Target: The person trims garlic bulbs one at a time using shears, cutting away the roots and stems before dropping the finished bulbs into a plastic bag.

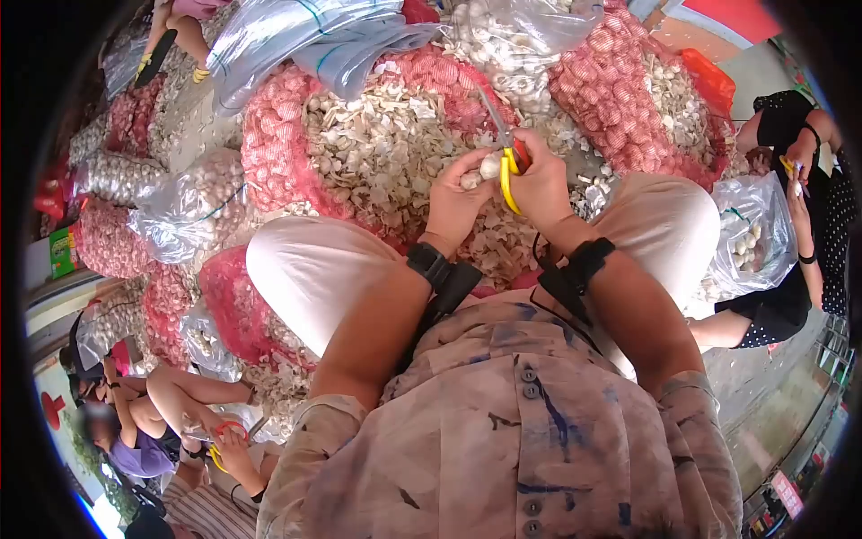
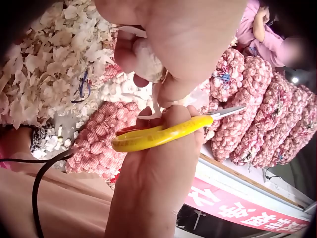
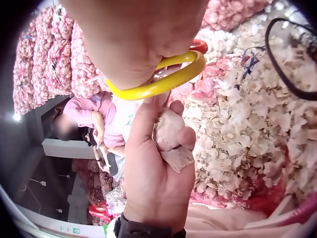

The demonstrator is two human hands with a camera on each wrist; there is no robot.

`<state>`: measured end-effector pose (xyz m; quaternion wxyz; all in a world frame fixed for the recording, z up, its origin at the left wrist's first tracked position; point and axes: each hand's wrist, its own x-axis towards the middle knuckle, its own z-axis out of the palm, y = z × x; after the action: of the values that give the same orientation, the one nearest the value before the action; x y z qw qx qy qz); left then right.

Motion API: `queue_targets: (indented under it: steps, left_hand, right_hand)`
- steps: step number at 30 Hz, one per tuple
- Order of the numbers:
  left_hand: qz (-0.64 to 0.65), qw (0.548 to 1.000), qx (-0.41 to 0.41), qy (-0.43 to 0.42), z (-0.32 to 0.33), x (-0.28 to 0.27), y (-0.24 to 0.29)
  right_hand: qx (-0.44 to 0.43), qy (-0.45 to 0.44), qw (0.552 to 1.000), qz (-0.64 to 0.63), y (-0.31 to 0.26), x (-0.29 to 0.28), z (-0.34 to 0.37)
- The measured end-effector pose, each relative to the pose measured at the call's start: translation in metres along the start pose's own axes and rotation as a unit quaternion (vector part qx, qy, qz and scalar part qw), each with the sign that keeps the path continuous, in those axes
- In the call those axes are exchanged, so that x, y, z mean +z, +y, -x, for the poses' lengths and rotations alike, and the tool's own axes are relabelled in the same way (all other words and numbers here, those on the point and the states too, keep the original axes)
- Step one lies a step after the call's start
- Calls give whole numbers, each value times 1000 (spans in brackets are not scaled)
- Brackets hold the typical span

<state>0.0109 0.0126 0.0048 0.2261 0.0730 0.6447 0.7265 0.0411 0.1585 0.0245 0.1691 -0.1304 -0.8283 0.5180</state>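
My left hand [image 1: 456,199] holds a whitish garlic bulb [image 1: 490,165] between thumb and curled fingers, over a heap of garlic skins. In the right wrist view, a flap of papery skin hangs below the bulb [image 3: 168,130]. My right hand [image 1: 544,189] grips scissors [image 1: 508,184] with yellow and red handles, right beside the bulb. Their blades point away from me, up and slightly left in the head view. The left wrist view shows the yellow handle loop [image 2: 163,136] lying across the right hand, with a blade tip sticking out past the fingers.
Loose garlic skins [image 1: 377,135] fill an opened red mesh sack between my knees. Full mesh sacks of garlic [image 1: 597,76] stand around, with clear plastic bags [image 1: 310,36] at the back. Another person's hands [image 1: 799,166] work at the right beside a plastic bag [image 1: 750,238]. More people sit lower left.
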Motion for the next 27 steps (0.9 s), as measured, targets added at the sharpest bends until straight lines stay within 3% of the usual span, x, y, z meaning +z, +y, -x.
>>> queue_targets:
  steps: [1, 5, 7, 10, 11, 13, 18, 21, 27]
  left_hand:
    - [15, 998, -59, -13, 1, -1, 5]
    - [116, 990, -76, -31, 3, -6, 5]
    - [287, 943, -134, -100, 1, -12, 11]
    - [290, 939, -138, -121, -4, -19, 11]
    - [291, 939, -137, -121, -3, -19, 9]
    - [242, 962, -97, -77, -2, -16, 7]
    - [149, 985, -81, -33, 1, -9, 6]
    - [95, 994, -59, -20, 1, -6, 3]
    - [30, 999, 4, -11, 3, -3, -5]
  right_hand:
    - [0, 0, 1000, 0, 6, 2, 0]
    - [81, 21, 989, -118, 35, -2, -12]
    - [124, 17, 979, -163, 42, -10, -15]
    - [156, 3, 976, -153, 33, -19, -15]
    - [156, 2, 976, -153, 26, -17, -13]
    - [56, -29, 977, -205, 17, -13, -8]
    - [52, -54, 982, -174, 6, -10, 1]
    - [-27, -47, 998, -45, -3, -14, 3]
    - [-58, -23, 997, 41, -5, -9, 4]
